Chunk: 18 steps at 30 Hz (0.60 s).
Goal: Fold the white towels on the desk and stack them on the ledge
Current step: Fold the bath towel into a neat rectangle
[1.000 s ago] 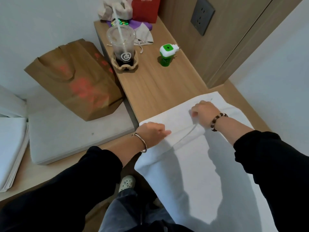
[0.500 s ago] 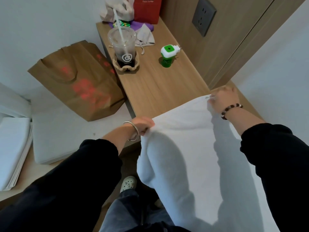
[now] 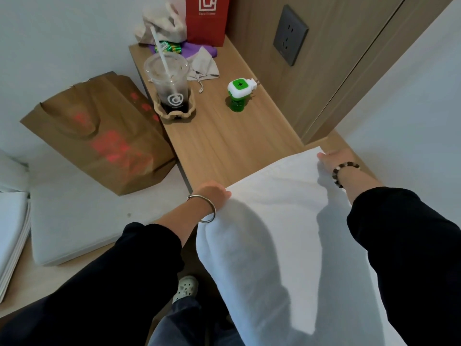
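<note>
Head view: The white terry-cloth towel [image 3: 274, 221] is lying at 5 o'clock in the frame. Its far edge is resting over the near end of the light wooden desk [image 3: 224, 143] and the rest is draping down toward the person. The left hand [image 3: 212, 196], near the centre, is gripping the far left corner with its fingers closed on the cloth. The right hand [image 3: 334, 159], at 3 o'clock, is pinching the far right corner. Its thumb is lying on top, and the other fingers are hidden behind the cloth.

Step in hand, judged: the far edge is being spread flat for the first fold.
- Both corners should be pulled apart evenly, so that the edge is lying taut and straight.
- The hanging part is bulging. It should be drawn up onto the desk before it is creased.
- The clear plastic cup with a straw [image 3: 169, 81] and the green plug-in vaporiser [image 3: 239, 92], both at 12 o'clock, are standing well apart from the towel. The cloth should be kept short of them.

Orientation: the held edge is running from 8 o'clock to 2 o'clock. The long axis is appearing to run from 12 o'clock down to 5 o'clock, though the near end is out of frame.

The wooden ledge [image 3: 50, 278] and a stack of folded white cloth [image 3: 12, 233] are lying at 8 o'clock
</note>
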Tool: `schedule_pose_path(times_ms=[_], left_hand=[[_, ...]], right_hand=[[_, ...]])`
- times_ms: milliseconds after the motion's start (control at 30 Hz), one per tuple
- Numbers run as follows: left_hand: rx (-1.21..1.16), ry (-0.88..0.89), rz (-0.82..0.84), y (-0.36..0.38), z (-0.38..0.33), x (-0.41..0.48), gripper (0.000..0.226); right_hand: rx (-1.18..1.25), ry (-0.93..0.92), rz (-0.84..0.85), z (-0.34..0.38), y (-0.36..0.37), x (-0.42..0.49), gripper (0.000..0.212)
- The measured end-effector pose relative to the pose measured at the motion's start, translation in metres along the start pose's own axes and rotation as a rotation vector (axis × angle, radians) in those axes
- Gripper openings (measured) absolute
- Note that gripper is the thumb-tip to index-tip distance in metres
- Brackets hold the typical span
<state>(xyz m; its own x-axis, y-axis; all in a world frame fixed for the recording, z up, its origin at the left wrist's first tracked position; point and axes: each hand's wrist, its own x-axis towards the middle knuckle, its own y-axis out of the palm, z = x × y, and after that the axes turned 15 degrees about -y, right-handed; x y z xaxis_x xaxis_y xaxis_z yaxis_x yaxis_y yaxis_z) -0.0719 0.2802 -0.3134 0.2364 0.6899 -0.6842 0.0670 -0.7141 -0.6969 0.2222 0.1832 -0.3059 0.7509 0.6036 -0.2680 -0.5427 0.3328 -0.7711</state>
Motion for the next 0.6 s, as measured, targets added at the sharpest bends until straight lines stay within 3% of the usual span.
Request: schedule_pose_path(times_ms=[100, 267, 433, 533, 600], left_hand=[[0.032, 0.008, -0.110, 0.007, 0.000, 0.001, 0.037], [0.094, 0.029, -0.282, 0.023, 0.001, 0.007, 0.026], [0.123, 0.105, -0.416, 0.032, 0.002, 0.006, 0.030], [0.150, 0.110, -0.464, 0.033, 0.004, 0.005, 0.033], [0.172, 0.098, -0.455, 0.032, 0.002, 0.005, 0.036]], right_hand=[[-0.110, 0.006, -0.061, 0.000, 0.011, 0.006, 0.034], [-0.284, -0.037, -0.201, -0.007, 0.028, 0.011, 0.041], [-0.403, -0.117, -0.268, -0.009, 0.037, 0.010, 0.047], [-0.533, -0.242, -0.379, 0.003, 0.037, 0.001, 0.035], [-0.465, -0.421, -0.480, 0.019, 0.046, -0.021, 0.028]])
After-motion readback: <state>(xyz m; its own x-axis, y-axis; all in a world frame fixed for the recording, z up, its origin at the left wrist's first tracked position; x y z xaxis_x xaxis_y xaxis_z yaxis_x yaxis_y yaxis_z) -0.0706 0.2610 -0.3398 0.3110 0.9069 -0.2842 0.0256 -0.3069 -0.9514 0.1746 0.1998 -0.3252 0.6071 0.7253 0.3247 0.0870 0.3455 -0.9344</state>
